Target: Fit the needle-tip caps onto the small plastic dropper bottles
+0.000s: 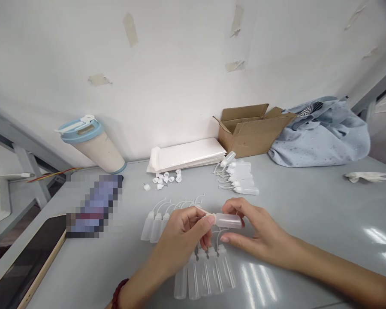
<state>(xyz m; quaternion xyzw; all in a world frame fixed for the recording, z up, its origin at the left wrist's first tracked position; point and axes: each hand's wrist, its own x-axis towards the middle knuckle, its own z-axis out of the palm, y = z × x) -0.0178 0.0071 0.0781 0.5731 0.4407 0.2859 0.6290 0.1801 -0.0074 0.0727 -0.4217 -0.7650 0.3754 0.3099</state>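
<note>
My left hand (189,231) pinches a small translucent squeeze bottle (228,220) at its cap end, between thumb and fingers. The bottle lies level, its base pointing right. Around that base my right hand (257,227) is open, thumb below and apart from the bottle; whether its curled fingers touch the bottle I cannot tell. Just below my hands lies a row of clear bottles (209,274) with thin strap tails. Another row of bottles (156,225) is partly hidden by my left hand. Several more bottles (241,174) lie in a group farther back.
Small white caps (167,178) lie before a stack of white packets (189,154). Behind are an open cardboard box (254,133) and a blue cloth bag (324,133). At left stand a tumbler (96,146) and phone (25,262). A crumpled tissue (366,176) lies right.
</note>
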